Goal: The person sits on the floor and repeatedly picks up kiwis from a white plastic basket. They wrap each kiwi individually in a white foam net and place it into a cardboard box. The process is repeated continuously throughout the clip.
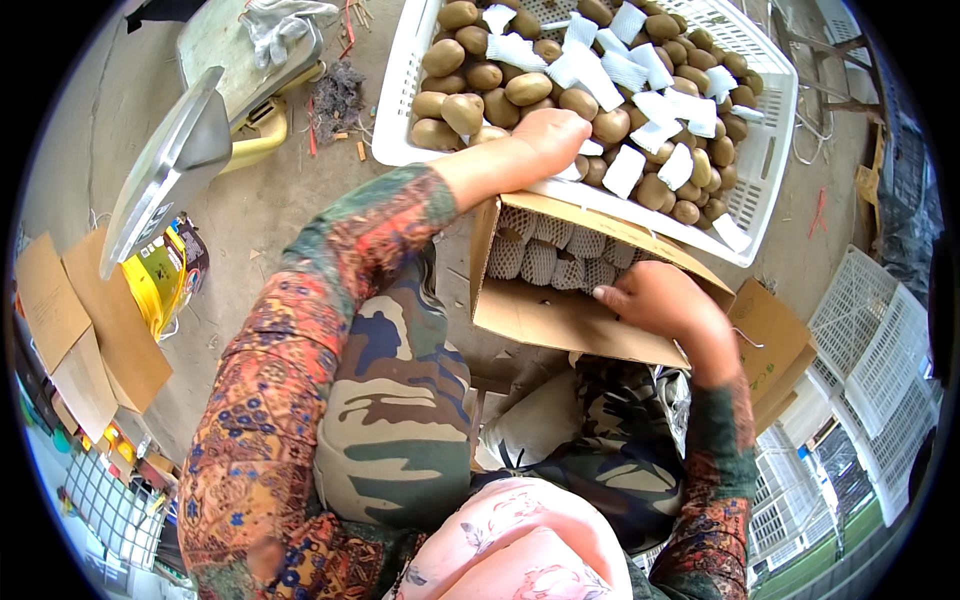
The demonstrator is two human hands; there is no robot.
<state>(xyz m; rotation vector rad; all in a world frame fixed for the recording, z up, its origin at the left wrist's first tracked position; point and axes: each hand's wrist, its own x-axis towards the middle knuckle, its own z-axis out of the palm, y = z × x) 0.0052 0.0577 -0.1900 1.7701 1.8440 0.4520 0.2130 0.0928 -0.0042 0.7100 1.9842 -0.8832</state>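
Observation:
My left hand [550, 142] reaches over the near rim of a white plastic crate [760, 200] of brown kiwifruit [527, 89] and loose white foam sleeves [623, 172]; its fingers are curled, and what they hold is hidden. Just below the crate stands an open cardboard box [540, 318] with several foam-netted fruits [540, 262] in rows. My right hand [660, 300] is at the box's right part, thumb showing over the contents, its other fingers mostly hidden.
A metal scale [160, 160] with white gloves [270, 30] stands at left, above open cardboard [120, 330] and a yellow container [165, 280]. Flattened cardboard [770, 330] and white plastic crates [870, 350] are at right. My camouflage-clad legs [390, 390] flank the space below.

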